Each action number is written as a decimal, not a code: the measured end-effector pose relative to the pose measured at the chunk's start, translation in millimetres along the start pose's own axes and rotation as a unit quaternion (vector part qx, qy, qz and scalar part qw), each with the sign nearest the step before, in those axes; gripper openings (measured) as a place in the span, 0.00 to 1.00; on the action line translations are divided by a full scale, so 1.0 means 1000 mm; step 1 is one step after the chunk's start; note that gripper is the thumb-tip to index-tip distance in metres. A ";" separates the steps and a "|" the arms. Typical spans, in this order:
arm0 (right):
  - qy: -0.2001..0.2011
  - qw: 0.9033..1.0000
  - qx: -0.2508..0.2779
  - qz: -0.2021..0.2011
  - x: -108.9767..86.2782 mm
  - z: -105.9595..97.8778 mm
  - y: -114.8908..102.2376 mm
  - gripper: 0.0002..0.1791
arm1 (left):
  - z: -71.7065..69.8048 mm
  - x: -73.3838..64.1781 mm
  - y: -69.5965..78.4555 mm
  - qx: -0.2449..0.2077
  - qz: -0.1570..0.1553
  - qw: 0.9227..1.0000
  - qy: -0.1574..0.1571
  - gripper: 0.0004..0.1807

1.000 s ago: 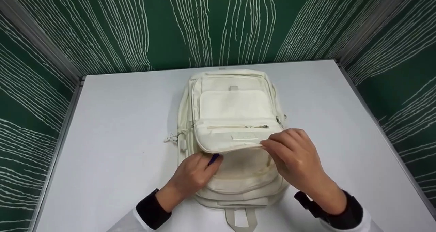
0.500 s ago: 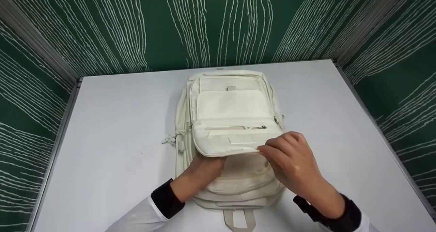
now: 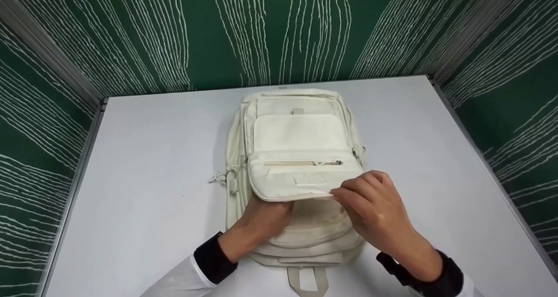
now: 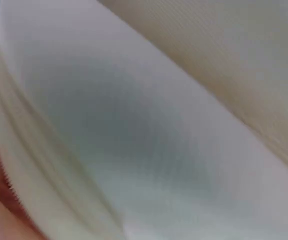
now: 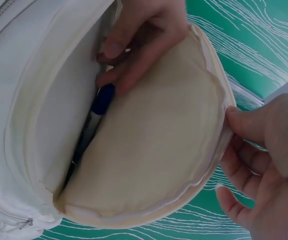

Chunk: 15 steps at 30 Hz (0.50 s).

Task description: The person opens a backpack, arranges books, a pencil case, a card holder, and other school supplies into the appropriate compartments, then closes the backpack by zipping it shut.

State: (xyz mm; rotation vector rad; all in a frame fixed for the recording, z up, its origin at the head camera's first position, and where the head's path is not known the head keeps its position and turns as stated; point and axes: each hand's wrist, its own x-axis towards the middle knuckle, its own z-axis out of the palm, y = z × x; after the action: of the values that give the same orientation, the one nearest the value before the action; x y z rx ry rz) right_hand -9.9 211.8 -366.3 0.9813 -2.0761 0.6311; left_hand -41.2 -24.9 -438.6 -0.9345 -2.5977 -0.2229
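A cream backpack (image 3: 301,133) lies on the white table with its front pocket unzipped. My right hand (image 3: 375,205) pinches the edge of the pocket flap (image 3: 287,188) between thumb and fingers and holds it up. My left hand (image 3: 266,220) reaches into the pocket, its fingertips hidden under the flap in the head view. In the right wrist view, a blue-capped marker pen (image 5: 89,125) lies along the pocket's fold. Fingers of my left hand (image 5: 146,37) are at its capped end, with the thumb apart from it. Only pale cloth and fingertips fill the left wrist view.
The backpack's carry strap (image 3: 321,281) points toward me. A cord with a white charm (image 3: 218,177) hangs at its left side. Green walls with white lines (image 3: 305,35) stand behind and beside the white table (image 3: 144,166).
My left hand has moved further into the pocket under the flap, taking the pen out of the head view. The flap edge has dropped slightly, with my right hand still pinching it.
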 end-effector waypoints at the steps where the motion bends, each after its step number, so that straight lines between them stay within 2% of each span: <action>1: 0.000 1.000 0.001 0.000 0.000 0.000 0.000 0.15 | 0.000 -0.002 -0.002 -0.118 0.010 0.991 0.061 0.21; 2: -0.001 1.000 0.003 0.000 0.000 0.000 0.000 0.14 | 0.001 -0.005 -0.004 -0.186 0.036 0.975 0.118 0.17; 3: -0.001 1.000 0.003 0.000 0.000 0.001 0.000 0.14 | 0.002 -0.008 -0.008 -0.216 0.061 0.963 0.152 0.12; 4: 0.000 1.000 0.003 0.001 -0.001 0.001 0.000 0.14 | 0.005 -0.012 -0.011 -0.198 0.085 0.960 0.180 0.09; 5: 0.001 1.000 0.003 0.001 -0.001 0.001 0.000 0.15 | 0.007 -0.016 -0.015 -0.153 0.112 0.958 0.214 0.08; 7: 0.004 1.000 0.003 0.002 -0.002 0.001 0.000 0.15 | 0.010 -0.023 -0.023 -0.132 0.138 0.948 0.256 0.08; 10: 0.010 1.000 0.002 0.000 -0.004 0.003 -0.001 0.15 | 0.013 -0.031 -0.035 -0.127 0.143 0.934 0.301 0.08; 12: 0.013 1.000 0.003 -0.004 -0.005 0.004 -0.002 0.15 | 0.012 -0.034 -0.044 -0.130 0.132 0.928 0.324 0.07; 15: 0.016 1.000 0.005 -0.009 -0.007 0.007 -0.003 0.15 | 0.009 -0.037 -0.059 -0.127 0.094 0.927 0.340 0.04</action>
State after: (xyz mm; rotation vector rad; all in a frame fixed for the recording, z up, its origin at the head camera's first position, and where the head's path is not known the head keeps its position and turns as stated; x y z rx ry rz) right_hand -7.2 208.2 -375.4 0.9889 -2.0365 0.6453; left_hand -54.9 -89.0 -463.2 -0.9654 -1.8556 -0.7073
